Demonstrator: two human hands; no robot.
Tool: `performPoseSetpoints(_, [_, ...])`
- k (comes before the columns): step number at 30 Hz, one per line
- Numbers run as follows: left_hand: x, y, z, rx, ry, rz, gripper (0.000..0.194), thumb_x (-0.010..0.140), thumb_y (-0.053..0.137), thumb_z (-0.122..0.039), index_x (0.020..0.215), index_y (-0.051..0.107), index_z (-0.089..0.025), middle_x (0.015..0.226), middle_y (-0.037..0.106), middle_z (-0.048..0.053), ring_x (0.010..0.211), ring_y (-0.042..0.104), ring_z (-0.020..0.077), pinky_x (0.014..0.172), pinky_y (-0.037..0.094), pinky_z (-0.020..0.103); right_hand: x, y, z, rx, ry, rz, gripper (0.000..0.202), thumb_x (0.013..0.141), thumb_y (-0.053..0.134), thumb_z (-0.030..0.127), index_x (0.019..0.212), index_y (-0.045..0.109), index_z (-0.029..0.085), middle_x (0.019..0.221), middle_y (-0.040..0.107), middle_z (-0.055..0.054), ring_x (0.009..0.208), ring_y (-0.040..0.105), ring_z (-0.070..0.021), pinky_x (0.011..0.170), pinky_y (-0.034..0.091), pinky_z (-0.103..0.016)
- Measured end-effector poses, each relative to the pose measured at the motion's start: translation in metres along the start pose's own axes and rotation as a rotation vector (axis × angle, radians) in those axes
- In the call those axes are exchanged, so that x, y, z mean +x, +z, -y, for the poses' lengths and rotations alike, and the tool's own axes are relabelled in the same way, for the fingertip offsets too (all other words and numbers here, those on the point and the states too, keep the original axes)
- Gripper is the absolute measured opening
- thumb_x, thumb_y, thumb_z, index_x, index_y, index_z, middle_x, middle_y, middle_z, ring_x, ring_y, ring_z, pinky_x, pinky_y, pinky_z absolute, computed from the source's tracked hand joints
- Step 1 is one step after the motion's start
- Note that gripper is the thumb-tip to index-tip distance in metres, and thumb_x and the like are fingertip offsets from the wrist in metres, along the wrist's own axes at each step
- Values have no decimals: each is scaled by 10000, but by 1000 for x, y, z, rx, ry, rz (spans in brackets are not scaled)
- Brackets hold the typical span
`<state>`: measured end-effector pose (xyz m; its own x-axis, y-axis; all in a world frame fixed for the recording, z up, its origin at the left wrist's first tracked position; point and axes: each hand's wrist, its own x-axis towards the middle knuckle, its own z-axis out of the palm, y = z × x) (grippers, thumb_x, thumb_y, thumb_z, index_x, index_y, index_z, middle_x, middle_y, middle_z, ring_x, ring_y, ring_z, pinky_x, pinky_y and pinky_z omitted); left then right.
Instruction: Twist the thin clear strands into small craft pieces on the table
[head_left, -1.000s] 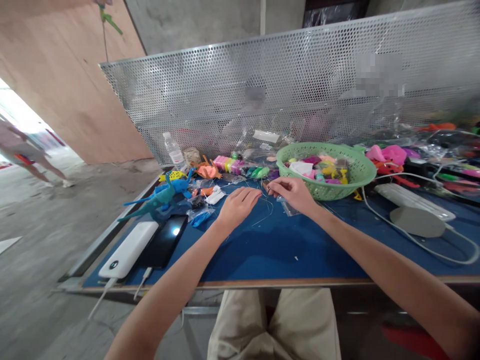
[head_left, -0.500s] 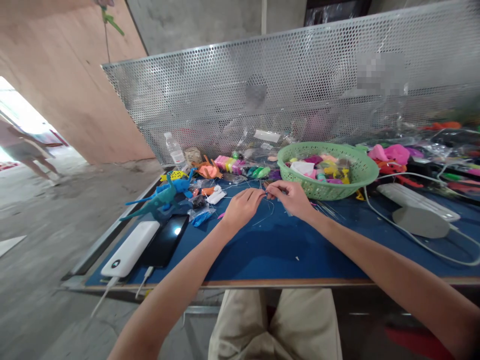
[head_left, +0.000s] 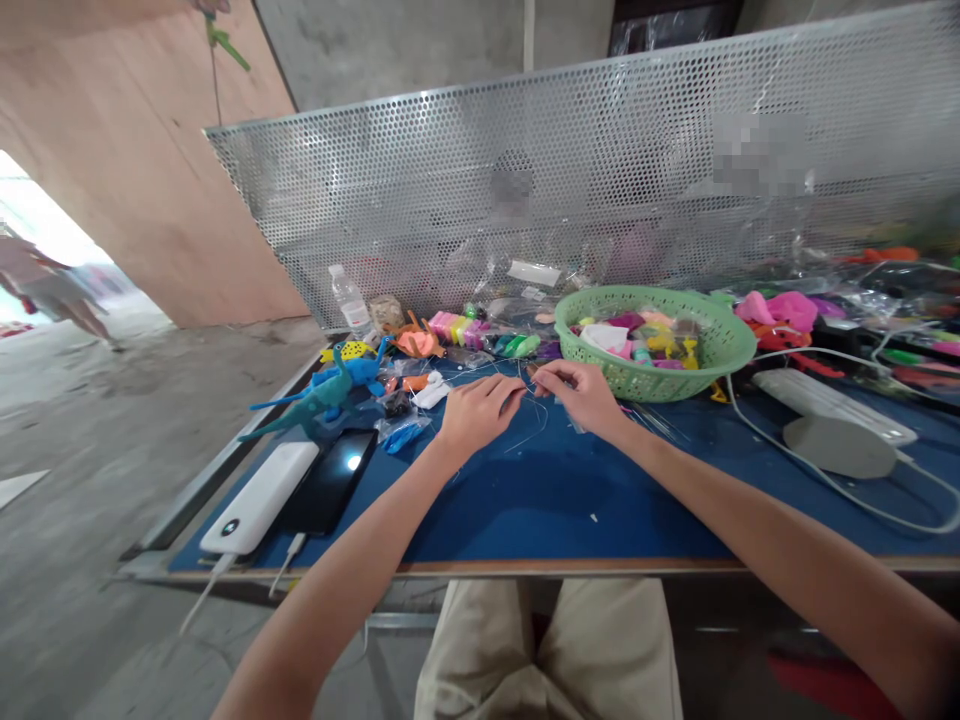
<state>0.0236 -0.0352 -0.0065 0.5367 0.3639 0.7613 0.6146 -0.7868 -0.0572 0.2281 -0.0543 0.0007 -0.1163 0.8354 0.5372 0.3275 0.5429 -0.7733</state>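
Observation:
Above the blue tabletop [head_left: 517,510], my left hand [head_left: 480,412] is closed in a pinch, fingers bent down. My right hand [head_left: 576,392] pinches just beside it, thumb and forefinger together, with a small brownish bit at the fingertips. What either pinch holds is too small to make out. A narrow gap lies between the two sets of fingertips. A thin pale wire or thread [head_left: 534,437] curves over the table below them. Right behind my right hand stands a green plastic basket [head_left: 720,372] with colourful soft pieces in it.
On the left lie blue toy dinosaurs [head_left: 322,400], a white power bank [head_left: 259,500] and a black phone [head_left: 330,485] with cables. A water bottle [head_left: 351,305] stands by the perforated metal panel [head_left: 450,170]. At right sits a white cabled device [head_left: 840,405]. A person [head_left: 52,280] walks far left.
My left hand has drawn slightly left, widening the gap between the fingertips. My right hand has hardly moved. The person in the background has shifted a little.

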Motion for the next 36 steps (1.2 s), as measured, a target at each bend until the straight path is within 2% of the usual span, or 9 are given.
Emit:
performPoseSetpoints(5, [0,-3,0,-160,-59,-34,111,952,568,-244,978,673,-218,877,743,5,752,685,133,628,444,238,0,-1,-2,33,-3,25,336,951,535,498,902,702,211,767,713,-39,681,651,-172,645,508,-308])
performPoseSetpoints(10, [1,-13,2,-444,-211,-39,165,958,572,-308,976,683,-187,847,732,32,626,599,103,578,448,220,0,-7,0,-53,-11,46,333,948,554,495,1081,693,224,902,731,-67,770,675,-190,692,526,-326])
performPoseSetpoints(15, [0,-17,1,-533,-235,-65,150,940,602,-308,959,692,-189,810,732,22,616,577,101,576,448,227,-1,-6,5,-124,-14,134,268,924,602,470,987,732,245,894,746,-40,717,641,-176,632,481,-310])
performPoseSetpoints(19, [1,-18,-2,-592,-262,-53,136,941,607,-296,955,689,-188,787,735,15,606,578,97,572,444,223,-2,-8,8,-77,1,209,275,938,583,444,873,734,223,816,736,-35,690,644,-161,645,492,-301])
performPoseSetpoints(24, [2,-23,-1,-717,-330,-53,177,943,607,-328,934,701,-178,813,741,31,606,598,98,559,459,220,-3,-12,8,98,25,328,226,915,625,410,968,713,209,830,729,-42,696,653,-152,654,524,-294])
performPoseSetpoints(29, [5,-29,-3,-818,-321,-21,203,914,651,-354,889,722,-165,842,748,63,708,663,138,634,520,253,-5,-7,5,220,4,246,182,938,604,379,954,646,203,793,682,-10,617,610,-108,606,512,-264])
performPoseSetpoints(36, [7,-35,-7,-758,-205,40,152,920,647,-292,874,738,-179,846,758,46,650,619,112,601,486,243,-6,1,-1,241,-111,140,173,976,563,345,898,633,208,699,593,29,559,585,-89,582,483,-254])
